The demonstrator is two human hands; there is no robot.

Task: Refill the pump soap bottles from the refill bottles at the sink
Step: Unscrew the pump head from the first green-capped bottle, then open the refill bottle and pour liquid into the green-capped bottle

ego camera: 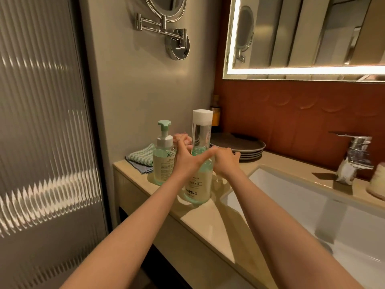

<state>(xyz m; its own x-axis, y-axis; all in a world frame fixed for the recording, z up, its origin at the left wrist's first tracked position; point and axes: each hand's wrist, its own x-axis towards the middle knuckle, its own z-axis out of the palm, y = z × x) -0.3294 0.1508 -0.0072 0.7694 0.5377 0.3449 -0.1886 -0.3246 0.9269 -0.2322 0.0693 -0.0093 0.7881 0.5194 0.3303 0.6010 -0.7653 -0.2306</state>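
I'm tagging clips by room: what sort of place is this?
Most likely a bathroom vanity, perhaps a hotel's: a sink basin with a chrome faucet, a lit wall mirror, and a swing-arm mirror.

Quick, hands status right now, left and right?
Left hand: holding the white-capped refill bottle, thumb across its front.
Right hand: against the bottle's right side; grip cannot be told.
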